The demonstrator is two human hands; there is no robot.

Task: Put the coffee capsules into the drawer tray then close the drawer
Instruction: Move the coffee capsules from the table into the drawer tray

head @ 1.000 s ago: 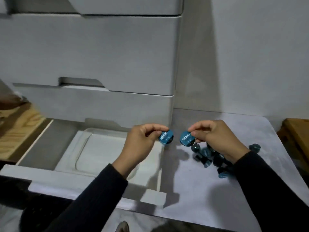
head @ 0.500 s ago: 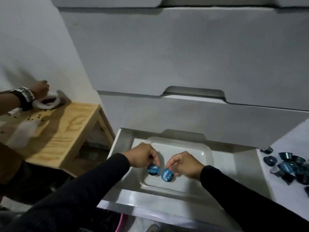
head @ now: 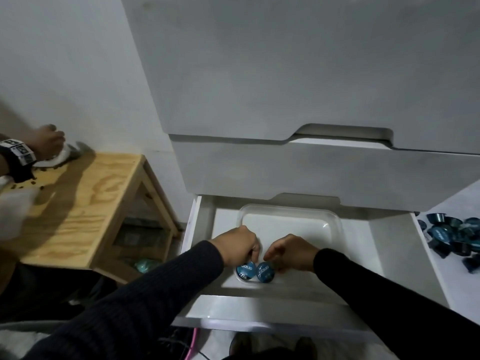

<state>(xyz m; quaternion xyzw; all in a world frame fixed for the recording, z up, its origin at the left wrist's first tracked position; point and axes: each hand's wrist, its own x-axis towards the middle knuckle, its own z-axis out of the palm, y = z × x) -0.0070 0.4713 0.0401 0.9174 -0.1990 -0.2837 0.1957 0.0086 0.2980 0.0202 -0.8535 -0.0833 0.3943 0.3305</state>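
The bottom drawer (head: 389, 258) of a white cabinet stands pulled out, with a white plastic tray (head: 288, 224) inside it. My left hand (head: 237, 246) grips a blue coffee capsule (head: 245, 269) at the tray's near edge. Right beside it, my right hand (head: 291, 252) grips a second blue capsule (head: 265, 272). The two capsules touch each other, lids facing up, low in the tray's front. A pile of several more blue capsules (head: 452, 235) lies on the white surface at the right.
Two closed drawer fronts (head: 298, 167) rise above the open one. A wooden stool (head: 85, 209) stands at the left, where another person's hand (head: 46, 144) with a marked wristband rests on a white object. The drawer's front panel (head: 259, 320) is near me.
Both hands carried their capsules from beside the pile into the tray, then drew them to its near edge. The camera swung left and down, showing the stool and the other person's hand.
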